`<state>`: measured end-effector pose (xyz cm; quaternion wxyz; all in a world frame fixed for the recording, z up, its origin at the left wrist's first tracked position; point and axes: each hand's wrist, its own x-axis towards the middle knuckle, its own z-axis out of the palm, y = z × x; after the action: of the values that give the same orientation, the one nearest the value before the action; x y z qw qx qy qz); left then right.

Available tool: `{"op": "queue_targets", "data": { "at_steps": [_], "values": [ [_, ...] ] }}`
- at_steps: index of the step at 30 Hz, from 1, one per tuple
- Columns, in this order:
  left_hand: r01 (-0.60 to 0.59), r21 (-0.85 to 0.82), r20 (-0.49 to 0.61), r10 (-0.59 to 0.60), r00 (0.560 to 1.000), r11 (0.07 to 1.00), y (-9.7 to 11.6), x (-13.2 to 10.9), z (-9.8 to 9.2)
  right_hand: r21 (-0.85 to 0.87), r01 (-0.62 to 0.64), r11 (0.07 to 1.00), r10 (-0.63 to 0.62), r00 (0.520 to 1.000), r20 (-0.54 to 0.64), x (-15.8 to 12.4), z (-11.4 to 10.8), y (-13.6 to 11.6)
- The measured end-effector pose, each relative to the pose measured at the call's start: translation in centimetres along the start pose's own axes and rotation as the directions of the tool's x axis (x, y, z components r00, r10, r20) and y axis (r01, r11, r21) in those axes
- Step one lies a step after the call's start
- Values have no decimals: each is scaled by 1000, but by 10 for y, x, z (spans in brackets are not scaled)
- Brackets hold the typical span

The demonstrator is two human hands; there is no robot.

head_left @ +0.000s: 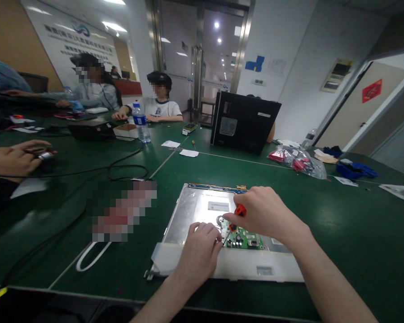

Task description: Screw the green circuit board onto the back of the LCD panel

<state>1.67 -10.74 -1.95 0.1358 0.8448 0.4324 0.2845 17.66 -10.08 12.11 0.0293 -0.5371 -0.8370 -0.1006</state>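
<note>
A silver metal panel [195, 211] lies flat on the green table [340, 224], with a small green circuit board [244, 240] on its near part. My right hand [265, 213] is closed round a red-handled screwdriver [239, 211], whose tip points down at the board's left edge. My left hand [198, 251] rests on the panel just left of the board, fingers curled and pinched near the screwdriver tip. What those fingers hold, if anything, is too small to make out.
A black computer case [244, 121] stands behind the panel. A plastic bag with red parts [296, 162] and blue cloth [355, 169] lie at right. Black cables [128, 168], a water bottle [141, 122], another person's hand [15, 157] at left and two seated people at the far side.
</note>
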Motion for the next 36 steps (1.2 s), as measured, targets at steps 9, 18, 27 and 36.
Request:
{"op": "queue_targets", "data": {
  "at_steps": [9,18,27,36],
  "values": [
    [-2,-6,-13,2,1000,1000,-2,-2,3,226,200,953,-207,978,9,-8,-4,-2],
    [-6,30,9,6,1000,1000,0,-1,-1,40,131,991,-129,990,-62,2,8,-3],
    [-13,25,24,13,1000,1000,-2,-1,-1,48,129,991,-128,992,-24,2,6,-2],
    [-29,21,15,29,999,999,-2,-1,-2,61,89,994,-88,996,-15,2,8,-3]
  ]
}}
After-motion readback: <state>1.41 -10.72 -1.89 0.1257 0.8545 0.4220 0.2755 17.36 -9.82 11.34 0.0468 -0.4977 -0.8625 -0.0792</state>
